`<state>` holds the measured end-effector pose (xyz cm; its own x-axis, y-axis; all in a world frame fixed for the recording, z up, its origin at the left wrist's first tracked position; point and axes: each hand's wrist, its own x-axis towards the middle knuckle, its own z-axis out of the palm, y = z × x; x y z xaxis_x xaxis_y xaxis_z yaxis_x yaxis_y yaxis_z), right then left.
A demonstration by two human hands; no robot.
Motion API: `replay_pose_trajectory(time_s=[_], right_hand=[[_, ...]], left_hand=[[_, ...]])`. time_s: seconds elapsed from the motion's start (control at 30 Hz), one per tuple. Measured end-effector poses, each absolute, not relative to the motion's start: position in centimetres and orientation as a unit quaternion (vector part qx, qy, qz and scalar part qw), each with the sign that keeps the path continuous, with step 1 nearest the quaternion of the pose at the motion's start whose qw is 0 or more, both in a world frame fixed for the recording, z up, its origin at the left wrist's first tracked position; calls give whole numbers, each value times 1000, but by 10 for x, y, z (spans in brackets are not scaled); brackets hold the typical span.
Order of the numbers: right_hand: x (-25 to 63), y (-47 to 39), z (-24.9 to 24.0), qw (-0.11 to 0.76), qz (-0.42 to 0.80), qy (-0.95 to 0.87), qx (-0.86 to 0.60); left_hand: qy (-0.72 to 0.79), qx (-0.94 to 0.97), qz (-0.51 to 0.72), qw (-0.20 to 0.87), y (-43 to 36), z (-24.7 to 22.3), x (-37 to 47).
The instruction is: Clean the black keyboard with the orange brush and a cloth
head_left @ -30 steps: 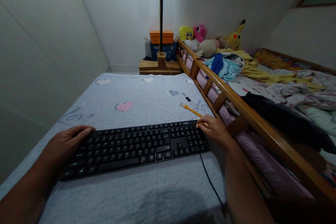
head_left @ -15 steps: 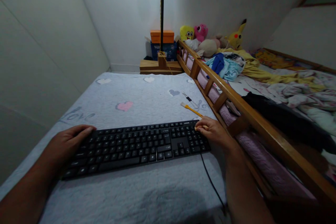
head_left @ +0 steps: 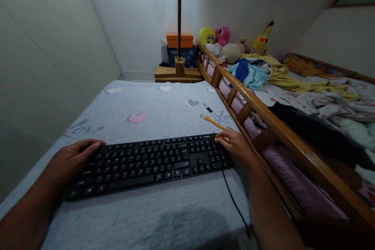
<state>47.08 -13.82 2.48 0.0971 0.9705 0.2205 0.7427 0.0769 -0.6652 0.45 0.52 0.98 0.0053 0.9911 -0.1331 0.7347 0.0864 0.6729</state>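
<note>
A black computer keyboard [head_left: 137, 166] lies slightly slanted on the bedspread, its cable [head_left: 233, 195] running down toward me at the right. My left hand [head_left: 74, 160] grips the keyboard's left end, thumb along the upper edge and the other fingers partly hidden. Over the number pad at the other end, my right hand [head_left: 234, 143] is closed in a pinch on a small pale-orange piece [head_left: 222, 139]. What that piece is, I cannot make out. Just beyond this hand lies a brush [head_left: 212, 121] with a yellow handle and pale bristles.
A thin wire-like tool [head_left: 209, 110] with a black middle lies past the brush. Along the right runs a wooden bed rail [head_left: 249, 95], with clothes [head_left: 253, 74] and plush toys behind it. Boxes [head_left: 180, 41] and a dark pole [head_left: 179, 15] stand at the far end.
The whole view has shifted slightly, so everything sits a little further left. Both hands keep their places on the keyboard; the right hand's fingers have changed only slightly.
</note>
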Motion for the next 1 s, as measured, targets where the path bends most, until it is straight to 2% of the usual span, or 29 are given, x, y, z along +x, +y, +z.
replay_pose_trajectory(time_s=[0.67,0.87,1.0], right_hand=[[480,-155,36,286,300,-652,-635],[480,-148,31,366,215,-630,-650],[477,-143,27,355,167,-645,-655]], left_hand=[[683,638,212,285,7,11,6],[679,642,207,291,4,12,7],[677,638,210,301,5,10,6]])
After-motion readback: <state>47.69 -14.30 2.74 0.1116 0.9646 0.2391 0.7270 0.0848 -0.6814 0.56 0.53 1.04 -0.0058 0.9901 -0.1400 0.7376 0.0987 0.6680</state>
